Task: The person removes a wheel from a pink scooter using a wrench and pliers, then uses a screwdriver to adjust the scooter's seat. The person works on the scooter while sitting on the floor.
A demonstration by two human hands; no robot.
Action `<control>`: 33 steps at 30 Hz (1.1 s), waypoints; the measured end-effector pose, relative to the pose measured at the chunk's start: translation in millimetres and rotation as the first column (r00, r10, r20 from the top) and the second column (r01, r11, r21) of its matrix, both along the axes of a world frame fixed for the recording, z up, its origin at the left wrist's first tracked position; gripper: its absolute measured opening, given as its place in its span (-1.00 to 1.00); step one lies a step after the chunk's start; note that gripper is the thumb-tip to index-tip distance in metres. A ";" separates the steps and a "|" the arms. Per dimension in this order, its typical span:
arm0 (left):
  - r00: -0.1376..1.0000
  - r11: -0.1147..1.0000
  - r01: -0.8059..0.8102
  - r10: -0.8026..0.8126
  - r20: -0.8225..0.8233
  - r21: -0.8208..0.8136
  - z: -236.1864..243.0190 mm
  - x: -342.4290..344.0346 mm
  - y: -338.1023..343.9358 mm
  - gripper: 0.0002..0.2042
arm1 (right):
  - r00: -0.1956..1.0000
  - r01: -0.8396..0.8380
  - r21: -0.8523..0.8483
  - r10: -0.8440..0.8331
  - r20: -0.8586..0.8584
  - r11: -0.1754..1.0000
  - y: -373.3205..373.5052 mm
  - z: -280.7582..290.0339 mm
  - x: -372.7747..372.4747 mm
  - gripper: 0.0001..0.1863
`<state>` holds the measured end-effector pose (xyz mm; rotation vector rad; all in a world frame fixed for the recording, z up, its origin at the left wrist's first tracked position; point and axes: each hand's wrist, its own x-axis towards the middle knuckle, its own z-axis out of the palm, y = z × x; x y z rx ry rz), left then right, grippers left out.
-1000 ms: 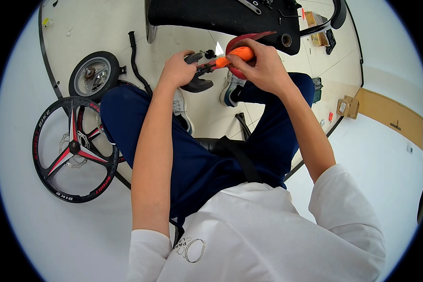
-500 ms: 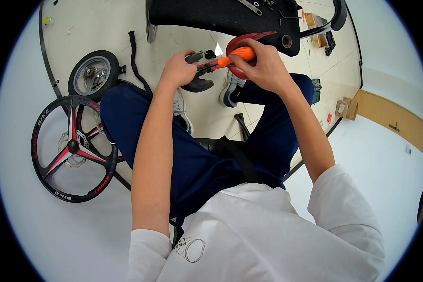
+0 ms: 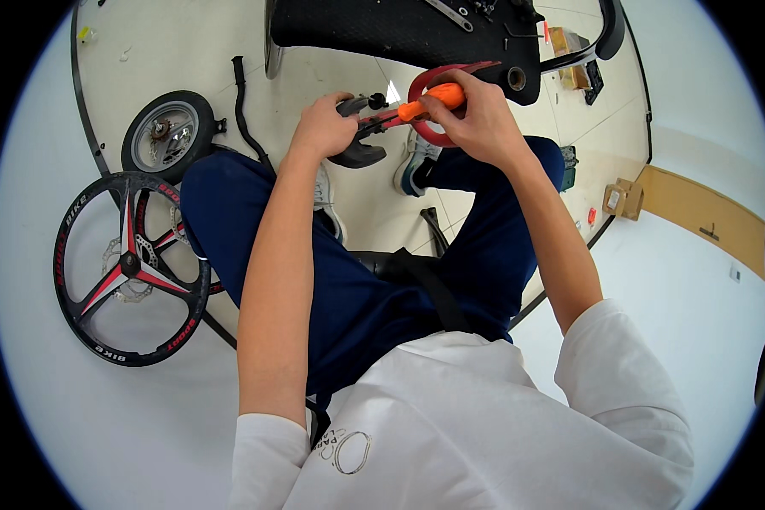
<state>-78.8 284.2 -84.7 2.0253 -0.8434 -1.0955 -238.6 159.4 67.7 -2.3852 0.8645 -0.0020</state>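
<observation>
Over the floor between my knees I hold a red and black curved part [image 3: 419, 83] whose exact kind I cannot make out. My left hand [image 3: 321, 127] is closed round its black end [image 3: 359, 155], fingers partly hidden. My right hand [image 3: 479, 119] grips a screwdriver by its orange handle [image 3: 439, 98]. The shaft points left, toward the black end; whether its tip sits in a screw is too small to tell. Behind the right hand the red curve bends round, and its pointed end reaches toward the chair.
A black chair seat [image 3: 399, 32] ahead carries a wrench [image 3: 450, 15], small hardware and a round metal piece [image 3: 516, 78]. At left lie a small tyred wheel [image 3: 168, 136], a black bent bar [image 3: 245, 110] and three-spoke wheels [image 3: 129, 265]. Cardboard boxes [image 3: 624, 199] stand at right.
The view has shifted slightly. My right hand and the screwdriver handle have moved a touch to the right; my left hand keeps its hold on the black end.
</observation>
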 end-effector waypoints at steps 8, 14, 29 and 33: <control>1.000 1.000 0.016 -0.016 0.023 -0.001 2.5 -1.5 0.2 -0.55 | 0.997 0.074 0.006 -0.074 0.007 0.997 -6.3 -2.8 1.6 -0.64; 1.000 1.000 0.008 -0.008 -0.003 0.010 1.6 -2.0 -1.8 -0.54 | 0.997 0.080 0.022 -0.080 -0.016 0.997 -16.0 -1.2 5.3 -0.66; 0.999 0.999 0.014 -0.012 -0.042 0.036 5.7 -0.2 -1.6 -0.52 | 0.995 0.099 0.053 -0.099 -0.001 0.994 -15.8 -2.4 3.1 -0.69; 0.999 0.999 0.015 -0.013 -0.044 0.040 5.1 0.2 -2.6 -0.52 | 0.998 0.070 0.012 -0.070 -0.005 0.997 -11.8 0.3 3.8 -0.69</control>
